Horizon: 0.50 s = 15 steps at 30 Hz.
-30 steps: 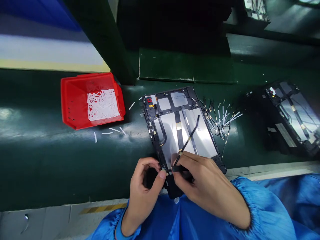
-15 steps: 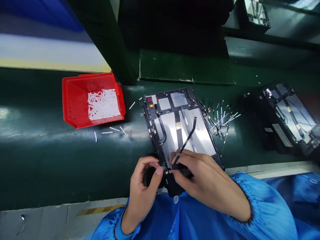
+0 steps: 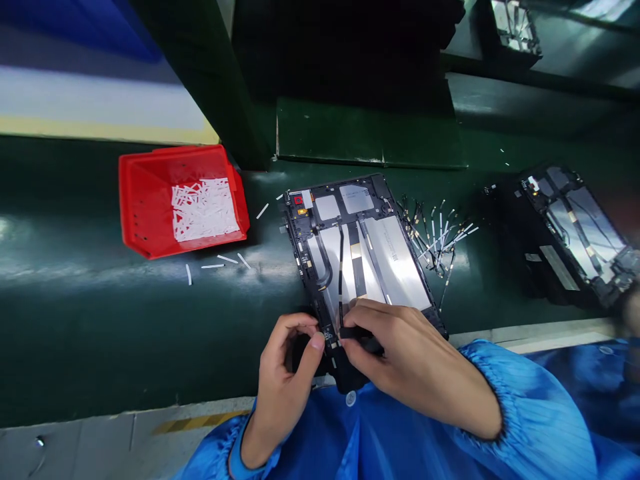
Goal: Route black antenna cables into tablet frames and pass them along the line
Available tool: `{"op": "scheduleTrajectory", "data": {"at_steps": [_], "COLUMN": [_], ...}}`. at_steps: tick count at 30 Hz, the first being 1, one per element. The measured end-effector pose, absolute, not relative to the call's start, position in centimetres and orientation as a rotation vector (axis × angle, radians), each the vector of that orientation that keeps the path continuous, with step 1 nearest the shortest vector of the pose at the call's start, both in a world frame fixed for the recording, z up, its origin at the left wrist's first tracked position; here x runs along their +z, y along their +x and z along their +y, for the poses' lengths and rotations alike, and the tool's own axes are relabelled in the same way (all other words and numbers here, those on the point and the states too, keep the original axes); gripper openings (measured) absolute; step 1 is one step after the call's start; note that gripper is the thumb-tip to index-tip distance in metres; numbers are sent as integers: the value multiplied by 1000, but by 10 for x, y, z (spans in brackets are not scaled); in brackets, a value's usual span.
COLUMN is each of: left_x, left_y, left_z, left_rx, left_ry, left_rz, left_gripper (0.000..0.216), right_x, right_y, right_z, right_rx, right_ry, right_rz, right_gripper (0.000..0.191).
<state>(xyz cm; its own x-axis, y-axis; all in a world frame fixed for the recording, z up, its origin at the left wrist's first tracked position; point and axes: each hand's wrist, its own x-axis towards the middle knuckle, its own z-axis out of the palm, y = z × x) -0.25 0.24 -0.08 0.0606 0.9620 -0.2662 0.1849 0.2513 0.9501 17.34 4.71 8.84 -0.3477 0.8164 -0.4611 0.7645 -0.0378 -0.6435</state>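
An opened tablet [image 3: 395, 257] lies in front of me, its silver battery faces and dark internal strips exposed. My left hand [image 3: 293, 373] is closed at its lower left edge, thumb and fingertips on the frame. My right hand [image 3: 407, 357] pinches the lower end of a thin black flex cable [image 3: 341, 273] above the tablet's lower part. The cable runs upward over the left battery area, nearly straight. My right fingers hide its lower end and part of the tablet beneath.
A red bin [image 3: 143, 230] at left holds many white strips [image 3: 205, 210], with several loose ones on the green bench [image 3: 125, 347]. A bundle of thin cables [image 3: 440, 240] lies right of the tablet. Another opened tablet [image 3: 583, 227] sits farther right, a blurred hand [image 3: 631, 310] beside it.
The flex cable's upper end has swung left and now lies lengthwise over the tablet instead of slanting to the right. My hands have stayed almost in place.
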Motion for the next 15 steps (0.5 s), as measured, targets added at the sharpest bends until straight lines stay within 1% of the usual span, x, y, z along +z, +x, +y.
{"op": "scheduleTrajectory", "data": {"at_steps": [5, 10, 15], "left_x": [-1, 1, 2], "left_y": [-3, -3, -3], "left_z": [3, 2, 2], "left_rx": [861, 861, 871], "left_ry": [1174, 1240, 1347], "left_rz": [1396, 1401, 1375], "left_gripper": [7, 2, 10], "right_x": [89, 85, 82], "right_y": [173, 171, 169], "right_z": [44, 40, 37], "right_rx": [1389, 1343, 1320], "right_ry": [-1753, -1774, -1760], "right_rz": [-2116, -2097, -2110], "right_gripper": [13, 12, 14]}}
